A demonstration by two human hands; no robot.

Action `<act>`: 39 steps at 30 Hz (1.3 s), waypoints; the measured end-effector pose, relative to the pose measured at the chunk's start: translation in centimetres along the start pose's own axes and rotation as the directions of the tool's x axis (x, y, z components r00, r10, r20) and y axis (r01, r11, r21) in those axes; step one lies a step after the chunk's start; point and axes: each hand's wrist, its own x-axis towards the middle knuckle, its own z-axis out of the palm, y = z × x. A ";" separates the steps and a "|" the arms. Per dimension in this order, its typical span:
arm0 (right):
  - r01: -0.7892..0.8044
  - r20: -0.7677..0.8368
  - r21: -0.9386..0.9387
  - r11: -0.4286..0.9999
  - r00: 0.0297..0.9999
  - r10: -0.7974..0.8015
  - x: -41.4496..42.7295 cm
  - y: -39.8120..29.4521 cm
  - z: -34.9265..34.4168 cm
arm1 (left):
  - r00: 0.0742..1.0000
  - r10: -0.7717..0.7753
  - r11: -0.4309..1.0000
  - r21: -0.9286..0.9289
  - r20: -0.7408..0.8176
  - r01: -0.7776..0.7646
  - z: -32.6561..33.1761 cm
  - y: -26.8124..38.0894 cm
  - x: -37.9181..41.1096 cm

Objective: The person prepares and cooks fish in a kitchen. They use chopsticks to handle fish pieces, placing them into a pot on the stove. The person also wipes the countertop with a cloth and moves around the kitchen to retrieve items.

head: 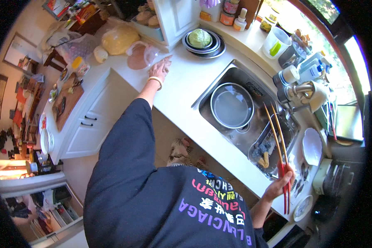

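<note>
My right hand (pixel 278 184) holds a pair of long chopsticks (pixel 277 136) by their red ends, over the counter beside the sink; their wooden tips point over the sink. My left hand (pixel 160 68), with a pale bangle at the wrist, reaches to the white countertop (pixel 179 90) next to a clear plastic bag on a reddish-brown round item (pixel 139 57). What lies under its fingers is hard to tell. A round metal pan (pixel 232 105) with cloudy liquid stands in the steel sink (pixel 204 107). A cabbage (pixel 199 38) sits in stacked bowls at the back of the counter.
In the sink's near end a wire basket (pixel 256 144) holds a steel-wool scrubber (pixel 262 150). A faucet (pixel 300 90), bottles and cups line the window ledge. A white scalloped dish (pixel 312 146) lies right of the sink. A cutting board (pixel 68 102) rests on the left counter.
</note>
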 end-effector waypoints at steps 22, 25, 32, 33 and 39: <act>-0.036 -0.240 -0.099 0.994 0.971 0.011 3.8 -2.6 10.8 | 0.809 0.060 0.885 -0.406 0.584 0.227 -1.0 18.1 -5.8; -0.040 -0.312 -0.149 0.988 0.950 -0.009 2.2 -3.3 8.5 | 0.891 -0.308 0.837 -0.350 0.334 0.421 2.3 13.7 1.8; -0.099 -0.322 -0.148 0.984 0.946 0.046 -0.1 -3.4 7.5 | 0.565 0.294 0.931 -0.364 0.771 0.011 6.1 24.3 0.7; -0.102 -0.301 -0.156 0.983 0.952 0.051 -0.2 -3.3 7.3 | 0.477 0.599 0.787 -0.583 0.643 -0.203 3.6 26.9 -0.3; -0.085 -0.283 -0.040 0.996 0.957 0.071 0.3 -2.1 5.1 | 0.376 0.550 0.835 -0.489 0.746 -0.251 0.5 26.3 -8.4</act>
